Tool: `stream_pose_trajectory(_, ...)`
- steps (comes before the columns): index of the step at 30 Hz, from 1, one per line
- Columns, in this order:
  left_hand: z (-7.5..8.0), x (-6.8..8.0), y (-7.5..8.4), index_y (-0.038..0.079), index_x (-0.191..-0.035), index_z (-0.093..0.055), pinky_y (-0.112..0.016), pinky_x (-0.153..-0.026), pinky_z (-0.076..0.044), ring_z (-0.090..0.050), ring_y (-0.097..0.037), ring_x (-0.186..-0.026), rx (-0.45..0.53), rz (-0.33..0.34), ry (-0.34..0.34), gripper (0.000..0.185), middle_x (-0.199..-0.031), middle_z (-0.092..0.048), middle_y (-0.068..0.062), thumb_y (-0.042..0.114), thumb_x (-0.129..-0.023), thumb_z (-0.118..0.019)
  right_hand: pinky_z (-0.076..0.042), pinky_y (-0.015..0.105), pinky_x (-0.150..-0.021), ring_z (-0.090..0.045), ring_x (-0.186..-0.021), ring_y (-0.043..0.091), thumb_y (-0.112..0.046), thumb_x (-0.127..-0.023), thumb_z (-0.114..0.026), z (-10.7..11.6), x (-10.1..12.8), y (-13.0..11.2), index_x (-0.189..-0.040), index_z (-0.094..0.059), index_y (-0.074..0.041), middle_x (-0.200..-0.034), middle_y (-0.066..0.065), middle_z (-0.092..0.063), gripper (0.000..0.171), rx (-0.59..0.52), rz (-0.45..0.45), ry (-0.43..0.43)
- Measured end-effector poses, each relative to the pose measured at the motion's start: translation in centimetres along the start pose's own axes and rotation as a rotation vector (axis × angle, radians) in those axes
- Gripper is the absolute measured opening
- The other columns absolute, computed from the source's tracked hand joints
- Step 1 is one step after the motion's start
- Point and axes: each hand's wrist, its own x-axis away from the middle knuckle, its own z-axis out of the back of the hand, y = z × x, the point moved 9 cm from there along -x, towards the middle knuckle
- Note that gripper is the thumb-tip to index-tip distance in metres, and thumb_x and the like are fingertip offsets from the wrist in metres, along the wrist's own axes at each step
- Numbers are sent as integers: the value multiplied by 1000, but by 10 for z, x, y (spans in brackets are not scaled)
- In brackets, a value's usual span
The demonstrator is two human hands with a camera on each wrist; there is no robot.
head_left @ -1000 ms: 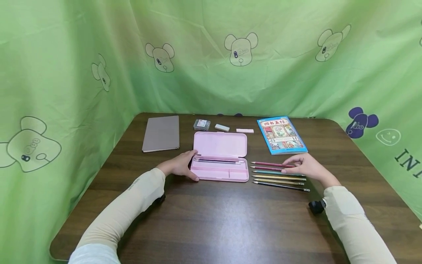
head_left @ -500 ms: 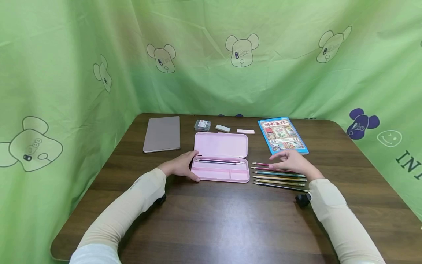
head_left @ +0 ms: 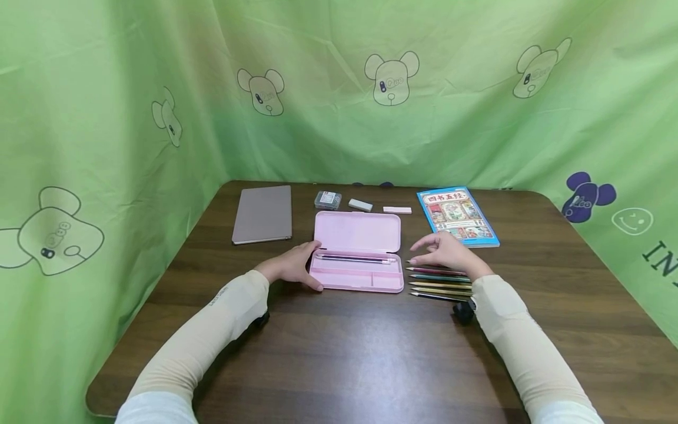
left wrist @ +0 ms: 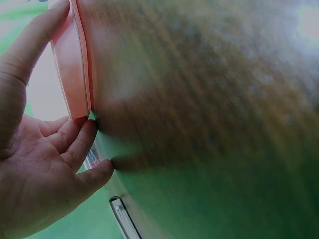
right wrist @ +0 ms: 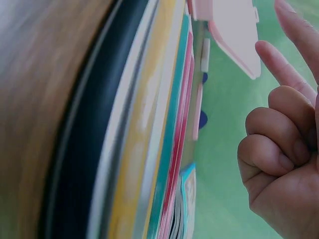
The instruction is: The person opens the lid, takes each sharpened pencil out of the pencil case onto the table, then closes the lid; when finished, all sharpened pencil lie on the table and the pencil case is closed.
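A pale pink pencil case [head_left: 356, 252] lies on the dark brown wood-grain table [head_left: 371, 353]. Right of it, pencils [head_left: 439, 284] run red, teal, yellow and black (near to far reversed). The far book [head_left: 457, 215] is blue-bordered, the notebook [head_left: 263, 214] taupe. The backdrop cloth [head_left: 339, 88] is green with outlined bears.

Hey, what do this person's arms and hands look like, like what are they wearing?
Both hands are bare: left hand, right hand. Each forearm wears a snug beige sleeve reaching the wrist, with small dark lettering near the left cuff; white fabric shows at the upper arms. A small black camera sits under the right wrist.
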Motion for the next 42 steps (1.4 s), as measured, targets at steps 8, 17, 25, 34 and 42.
stream_pose_trajectory(8, 1, 0, 0, 5, -146, -16, -46, -111, -25, -27, -30, -136, 5, 4, -6, 109, -150, -24, -18, 42, -66, -81, -36, 24, -58, -22, -46, 8, -31, -71, -79, -16, -16, -14, -97, -71, -11, -46, -9, -28, 34, -28, 24, -51)
stream_pose_trajectory(17, -1, 0, 1, 4, -146, -16, -45, -111, -24, -27, -30, -136, 1, -1, -9, 108, -150, -24, -18, 42, -67, -80, -26, 22, -45, -23, -43, 7, -25, -72, -78, -37, -28, -24, -95, -72, -8, -46, -8, -30, 29, -30, 89, -121)
stream_pose_trajectory(25, -1, 1, 2, 3, -146, -15, -46, -111, -25, -27, -31, -136, 6, -4, -6, 110, -150, -24, -20, 42, -67, -81, -37, 23, -56, -36, -54, 8, -25, -75, -76, -50, -33, -35, -98, -72, -3, -73, -1, -65, 32, 59, 164, -175)
stream_pose_trajectory(34, -1, 2, 3, 3, -146, -16, -46, -111, -24, -27, -31, -137, 4, -1, -8, 109, -149, -24, -20, 41, -67, -81, -43, 26, -67, -49, -70, 11, -18, -78, -73, -57, -35, -39, -96, -73, -5, -91, 6, -72, 23, 192, 159, -190)
stream_pose_trajectory(42, -1, 0, 1, 4, -145, -18, -46, -110, -25, -28, -31, -136, -15, -5, -1, 108, -148, -27, -19, 43, -66, -81, -48, 30, -70, -55, -73, 12, -18, -76, -74, -60, -36, -41, -88, -73, -9, -87, 3, -70, 15, 310, 102, -189)
